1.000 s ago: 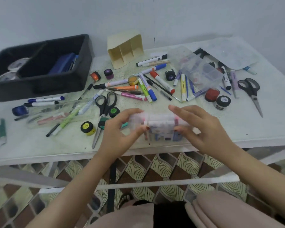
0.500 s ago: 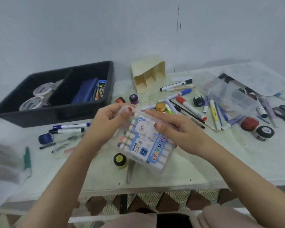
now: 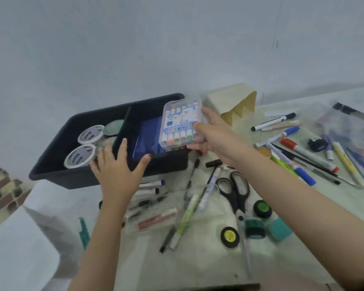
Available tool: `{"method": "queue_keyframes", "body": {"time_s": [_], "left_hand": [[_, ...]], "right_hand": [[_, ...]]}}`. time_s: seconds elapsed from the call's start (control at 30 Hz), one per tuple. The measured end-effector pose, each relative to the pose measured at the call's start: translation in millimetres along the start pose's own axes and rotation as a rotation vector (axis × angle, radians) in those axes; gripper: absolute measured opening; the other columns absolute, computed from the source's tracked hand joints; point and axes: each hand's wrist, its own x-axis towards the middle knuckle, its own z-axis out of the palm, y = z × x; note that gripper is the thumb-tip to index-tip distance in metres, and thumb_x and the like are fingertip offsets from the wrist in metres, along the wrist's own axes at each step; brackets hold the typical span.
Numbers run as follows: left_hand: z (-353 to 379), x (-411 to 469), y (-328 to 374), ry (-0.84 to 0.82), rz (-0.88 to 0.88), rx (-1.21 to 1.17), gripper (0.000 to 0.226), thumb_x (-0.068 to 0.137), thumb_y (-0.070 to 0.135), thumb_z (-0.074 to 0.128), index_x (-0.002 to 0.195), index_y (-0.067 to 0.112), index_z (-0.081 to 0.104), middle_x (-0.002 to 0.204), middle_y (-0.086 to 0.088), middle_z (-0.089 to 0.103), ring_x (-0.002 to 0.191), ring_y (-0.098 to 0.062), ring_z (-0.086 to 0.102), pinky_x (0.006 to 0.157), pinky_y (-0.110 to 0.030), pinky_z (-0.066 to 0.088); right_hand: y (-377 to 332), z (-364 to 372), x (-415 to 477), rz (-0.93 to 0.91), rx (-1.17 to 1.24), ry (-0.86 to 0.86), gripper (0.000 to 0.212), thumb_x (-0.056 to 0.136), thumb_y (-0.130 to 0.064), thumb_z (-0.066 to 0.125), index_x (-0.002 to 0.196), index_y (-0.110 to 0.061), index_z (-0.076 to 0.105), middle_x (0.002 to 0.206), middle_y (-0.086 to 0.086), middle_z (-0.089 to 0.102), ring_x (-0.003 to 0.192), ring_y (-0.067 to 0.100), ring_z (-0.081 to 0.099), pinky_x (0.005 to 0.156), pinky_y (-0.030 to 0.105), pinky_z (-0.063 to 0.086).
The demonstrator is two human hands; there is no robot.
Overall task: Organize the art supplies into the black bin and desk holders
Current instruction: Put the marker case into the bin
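Note:
My right hand (image 3: 213,133) grips a clear box of colour pens (image 3: 182,124) and holds it upright over the right compartment of the black bin (image 3: 76,177). A blue case (image 3: 147,139) lies in that compartment. The left compartment holds round white-lidded tubs (image 3: 90,134). My left hand (image 3: 119,166) rests with fingers spread on the bin's front wall and holds nothing. The cream desk holder (image 3: 234,103) lies on its side behind my right hand. Loose markers (image 3: 307,152) and pens cover the table.
Black scissors (image 3: 235,192) lie in front of the bin among pens. Small paint pots (image 3: 229,237) sit near the front edge. A clear plastic box (image 3: 343,127) stands at the far right. White paper (image 3: 19,238) lies at the left corner.
The pen box went from both hands near the table's front edge up and left over the bin, now in my right hand alone. My left hand let go and moved onto the bin's front wall.

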Motion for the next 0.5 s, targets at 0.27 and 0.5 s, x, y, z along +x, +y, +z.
{"method": "queue_keyframes", "body": {"time_s": [0.27,0.5], "left_hand": [[7,1,-10,0.029,-0.012,-0.036,0.107,0.069,0.083,0.018,0.143,0.009,0.035,0.145,-0.021,0.037,0.138,-0.035,0.025,0.113,-0.049,0.007],[10,1,-12,0.063,-0.008,-0.058,0.11,0.071,0.084,0.019,0.148,0.005,0.021,0.148,-0.018,0.033,0.139,-0.033,0.024,0.114,-0.048,0.005]], "right_hand": [[-20,54,44,-0.164,-1.043,0.151,0.033,0.095,-0.003,0.041,0.127,0.003,0.046,0.129,0.018,0.053,0.115,0.03,0.052,0.091,0.03,0.042],[-3,75,60,-0.022,-0.965,0.145,0.031,0.094,-0.003,0.042,0.123,0.006,0.047,0.122,0.022,0.054,0.112,0.035,0.054,0.075,0.028,0.038]]}}
